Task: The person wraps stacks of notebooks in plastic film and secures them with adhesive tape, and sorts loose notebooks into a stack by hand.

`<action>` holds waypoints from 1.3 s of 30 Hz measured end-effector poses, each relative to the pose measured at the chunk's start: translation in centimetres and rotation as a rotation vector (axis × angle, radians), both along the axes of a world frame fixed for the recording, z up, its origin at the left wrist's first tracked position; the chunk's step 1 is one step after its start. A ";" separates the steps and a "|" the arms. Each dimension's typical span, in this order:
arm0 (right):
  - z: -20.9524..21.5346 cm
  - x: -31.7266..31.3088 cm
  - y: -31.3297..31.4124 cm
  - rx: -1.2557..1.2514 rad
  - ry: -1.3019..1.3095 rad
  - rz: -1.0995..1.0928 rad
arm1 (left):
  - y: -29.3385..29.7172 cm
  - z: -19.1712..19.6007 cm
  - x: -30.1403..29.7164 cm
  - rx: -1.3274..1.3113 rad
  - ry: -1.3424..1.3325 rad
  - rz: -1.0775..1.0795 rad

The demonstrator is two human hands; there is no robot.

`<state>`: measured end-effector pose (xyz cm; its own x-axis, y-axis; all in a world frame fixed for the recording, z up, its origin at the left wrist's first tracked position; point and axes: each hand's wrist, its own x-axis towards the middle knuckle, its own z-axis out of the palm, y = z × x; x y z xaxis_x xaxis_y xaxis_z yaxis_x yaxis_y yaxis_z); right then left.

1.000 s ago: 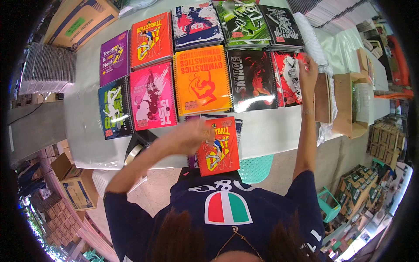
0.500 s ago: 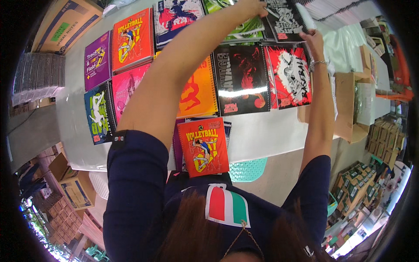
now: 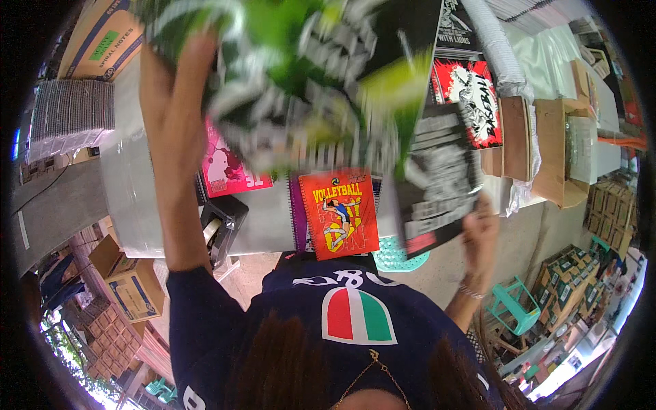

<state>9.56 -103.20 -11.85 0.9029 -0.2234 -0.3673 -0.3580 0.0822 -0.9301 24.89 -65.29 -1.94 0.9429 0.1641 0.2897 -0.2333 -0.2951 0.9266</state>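
Note:
A green and black spiral notebook (image 3: 307, 89) is raised close in front of me, smeared by motion. My left hand (image 3: 181, 82) grips its left side, the thumb over the cover. Lower on the right, my right hand (image 3: 480, 232) pinches the edge of a black notebook (image 3: 441, 181) with grey lettering, tilted and also blurred. Between my arms, an orange notebook (image 3: 340, 215) with a volleyball player on its cover lies on top of a purple one (image 3: 298, 212) at the table's near edge. The raised green notebook hides much of the table behind it.
On the white table (image 3: 126, 198) lie a pink notebook (image 3: 229, 164) and a red, white and black notebook (image 3: 478, 102). A black tape dispenser (image 3: 222, 225) sits at the near edge. Cartons (image 3: 560, 150) stand right; stacked notebooks (image 3: 68, 119) and a carton (image 3: 99, 41) stand left.
Both hands have come back from the table's far side toward me. The left now holds up the green notebook; the right has brought the black notebook down and nearer.

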 end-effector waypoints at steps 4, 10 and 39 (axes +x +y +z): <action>-2.8 -2.1 5.3 -0.111 0.098 0.097 | -0.6 -4.9 -9.8 -0.241 0.540 0.050; -6.7 8.8 0.0 -0.811 -0.235 -0.180 | -4.8 -13.5 -12.6 0.465 0.221 -0.024; -4.3 -4.6 3.3 -0.099 0.216 0.408 | -2.2 2.8 -1.1 0.107 -0.283 -0.343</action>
